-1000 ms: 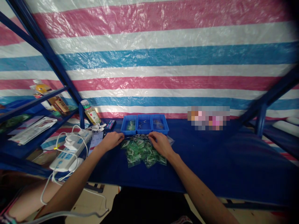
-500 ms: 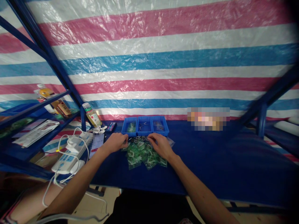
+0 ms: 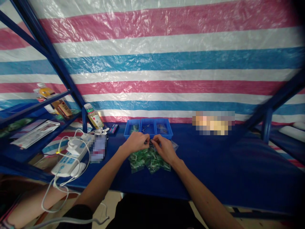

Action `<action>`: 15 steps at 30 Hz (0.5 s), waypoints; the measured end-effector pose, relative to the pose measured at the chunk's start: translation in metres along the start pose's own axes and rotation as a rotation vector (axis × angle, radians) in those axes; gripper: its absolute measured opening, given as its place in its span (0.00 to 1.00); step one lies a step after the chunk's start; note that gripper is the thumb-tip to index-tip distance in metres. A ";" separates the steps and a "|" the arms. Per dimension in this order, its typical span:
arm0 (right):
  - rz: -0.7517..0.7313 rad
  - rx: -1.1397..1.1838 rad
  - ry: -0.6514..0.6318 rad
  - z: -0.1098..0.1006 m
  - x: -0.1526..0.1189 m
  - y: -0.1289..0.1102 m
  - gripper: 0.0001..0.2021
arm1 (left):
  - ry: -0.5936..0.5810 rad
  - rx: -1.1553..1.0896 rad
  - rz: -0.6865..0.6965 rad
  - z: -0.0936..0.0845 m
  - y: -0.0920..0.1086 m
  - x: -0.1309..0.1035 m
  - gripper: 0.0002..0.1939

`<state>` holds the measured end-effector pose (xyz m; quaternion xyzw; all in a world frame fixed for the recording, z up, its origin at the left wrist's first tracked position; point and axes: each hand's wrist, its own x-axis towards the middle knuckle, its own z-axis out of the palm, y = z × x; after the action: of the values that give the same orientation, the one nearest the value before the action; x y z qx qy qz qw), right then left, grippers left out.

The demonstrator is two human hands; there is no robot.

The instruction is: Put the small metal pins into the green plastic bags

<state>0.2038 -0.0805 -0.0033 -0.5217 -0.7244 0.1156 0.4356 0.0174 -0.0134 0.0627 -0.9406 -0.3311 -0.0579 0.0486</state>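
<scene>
My left hand [image 3: 138,141] and my right hand [image 3: 164,147] meet fingertip to fingertip above the near edge of the blue trays. Both are closed in a pinch, and a small dark piece shows between them, too tiny to name. Beneath lies a heap of small clear bags with green and white contents [image 3: 140,159]. Just behind my hands stand three blue trays side by side: the left tray [image 3: 128,128] holds greenish pieces, the middle tray [image 3: 148,129] a few thin metal pieces, the right tray [image 3: 164,128] small clear bags.
On the left of the blue table [image 3: 214,168] lie a white power strip [image 3: 69,162] with tangled cables, a blurred phone-like object [image 3: 98,149] and a drink bottle [image 3: 93,116]. Blue frame bars [image 3: 57,73] rise at both sides. Another person's limb [image 3: 30,203] shows at lower left.
My left hand has moved right, from the left side of the bag heap to my right hand. My right hand has barely moved and stays pinched.
</scene>
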 end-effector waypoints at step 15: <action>-0.003 -0.012 -0.069 0.003 -0.001 0.002 0.09 | 0.307 -0.308 0.071 0.033 0.001 -0.022 0.02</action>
<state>0.2031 -0.0796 -0.0063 -0.5189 -0.7404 0.1284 0.4074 0.0031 -0.0232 0.0272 -0.9280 -0.2738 -0.2487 -0.0439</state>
